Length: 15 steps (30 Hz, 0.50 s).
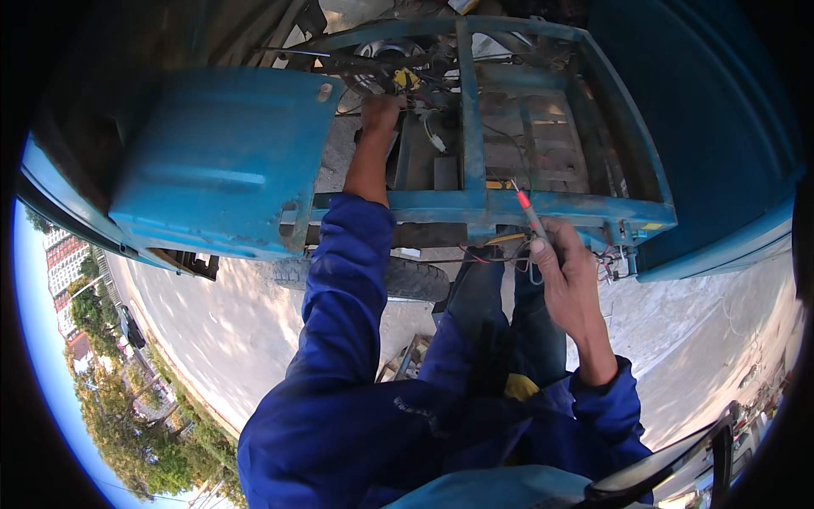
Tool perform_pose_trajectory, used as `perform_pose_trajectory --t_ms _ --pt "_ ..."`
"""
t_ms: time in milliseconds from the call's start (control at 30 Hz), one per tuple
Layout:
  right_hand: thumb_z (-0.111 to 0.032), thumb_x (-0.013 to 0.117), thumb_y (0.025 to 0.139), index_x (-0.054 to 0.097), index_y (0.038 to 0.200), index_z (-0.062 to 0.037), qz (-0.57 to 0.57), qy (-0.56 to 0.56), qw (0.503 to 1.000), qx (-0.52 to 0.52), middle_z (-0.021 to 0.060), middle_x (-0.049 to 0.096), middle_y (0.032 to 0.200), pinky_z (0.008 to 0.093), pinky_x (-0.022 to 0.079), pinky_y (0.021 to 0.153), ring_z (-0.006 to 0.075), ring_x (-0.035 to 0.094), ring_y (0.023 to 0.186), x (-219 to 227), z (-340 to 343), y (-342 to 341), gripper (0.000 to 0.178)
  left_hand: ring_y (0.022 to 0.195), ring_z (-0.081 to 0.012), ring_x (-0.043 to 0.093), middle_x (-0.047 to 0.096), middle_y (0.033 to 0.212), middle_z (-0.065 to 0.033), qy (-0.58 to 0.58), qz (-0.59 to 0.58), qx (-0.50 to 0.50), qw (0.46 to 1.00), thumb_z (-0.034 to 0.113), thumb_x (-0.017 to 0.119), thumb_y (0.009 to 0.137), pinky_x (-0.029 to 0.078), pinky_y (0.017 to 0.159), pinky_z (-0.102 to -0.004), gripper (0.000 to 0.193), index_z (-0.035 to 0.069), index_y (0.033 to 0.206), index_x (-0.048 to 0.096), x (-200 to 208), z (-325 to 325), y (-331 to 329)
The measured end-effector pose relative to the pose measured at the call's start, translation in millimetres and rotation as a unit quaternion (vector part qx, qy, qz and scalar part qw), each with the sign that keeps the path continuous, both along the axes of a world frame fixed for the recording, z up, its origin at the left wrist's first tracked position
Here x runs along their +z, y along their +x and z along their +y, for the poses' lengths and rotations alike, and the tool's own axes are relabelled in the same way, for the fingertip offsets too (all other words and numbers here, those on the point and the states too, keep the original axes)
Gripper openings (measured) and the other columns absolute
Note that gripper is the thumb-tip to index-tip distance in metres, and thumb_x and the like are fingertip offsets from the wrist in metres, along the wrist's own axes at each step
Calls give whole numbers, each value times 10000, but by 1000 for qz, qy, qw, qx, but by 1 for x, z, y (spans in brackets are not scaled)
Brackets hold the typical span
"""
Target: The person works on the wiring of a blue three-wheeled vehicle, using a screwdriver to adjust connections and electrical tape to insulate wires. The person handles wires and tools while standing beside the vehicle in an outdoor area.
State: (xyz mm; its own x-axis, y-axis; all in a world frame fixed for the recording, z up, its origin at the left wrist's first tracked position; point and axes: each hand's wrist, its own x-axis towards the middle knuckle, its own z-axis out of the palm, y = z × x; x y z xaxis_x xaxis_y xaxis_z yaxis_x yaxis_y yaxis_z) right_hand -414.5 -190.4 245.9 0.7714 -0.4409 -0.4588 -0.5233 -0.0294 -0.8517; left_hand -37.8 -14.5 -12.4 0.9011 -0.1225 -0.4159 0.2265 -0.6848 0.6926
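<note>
My left hand (383,112) reaches over the front rail of a blue metal frame (560,202), in among wires near a yellow part (407,80). Its fingers are bent closed, and what they hold is hidden. Just right of it hangs a white connector (437,142) on thin wires. My right hand (566,270) is closed round a pen-shaped probe (534,216) with a grey shaft, a red collar and a thin tip. The probe points up and left, its tip over the front part of the frame. Loose wires (606,263) hang beside this hand.
A blue body panel (225,161) flanks the frame on the left, and a larger blue panel (704,127) rises on the right. Below the front rail shows a tyre (415,280). Concrete ground (203,322) stretches around my legs.
</note>
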Motion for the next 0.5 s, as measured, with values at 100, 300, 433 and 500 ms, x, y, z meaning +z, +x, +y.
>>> perform_pose_trajectory --t_ms 100,300,433,500 --pt "-200 601 1058 606 1227 25 29 -18 999 27 139 639 810 363 501 703 221 611 731 -5 -3 8 281 899 -310 727 755 934 -189 82 -59 -53 993 353 774 869 560 792 -448 379 5 1019 783 15 -4 -8" --pt "-185 605 1050 608 1210 22 -11 -15 1000 -5 140 632 789 364 502 682 232 610 700 -15 -1 16 262 1002 -392 715 756 1052 -189 165 -57 -122 977 492 736 895 545 858 -525 432 93 1048 804 33 -8 -11" --pt "-168 611 1040 610 1201 8 2 -34 999 7 136 623 774 365 500 675 234 607 695 -19 0 15 238 876 -320 746 770 882 -187 150 -76 -92 981 430 727 916 542 816 -432 409 32 944 815 30 -10 -9" --pt "-160 613 1036 612 1197 0 2 -26 1000 8 134 620 770 367 498 673 232 609 695 -21 0 14 227 867 -306 746 774 886 -180 146 -71 -85 983 416 727 919 539 811 -421 391 35 933 818 28 -10 -9"
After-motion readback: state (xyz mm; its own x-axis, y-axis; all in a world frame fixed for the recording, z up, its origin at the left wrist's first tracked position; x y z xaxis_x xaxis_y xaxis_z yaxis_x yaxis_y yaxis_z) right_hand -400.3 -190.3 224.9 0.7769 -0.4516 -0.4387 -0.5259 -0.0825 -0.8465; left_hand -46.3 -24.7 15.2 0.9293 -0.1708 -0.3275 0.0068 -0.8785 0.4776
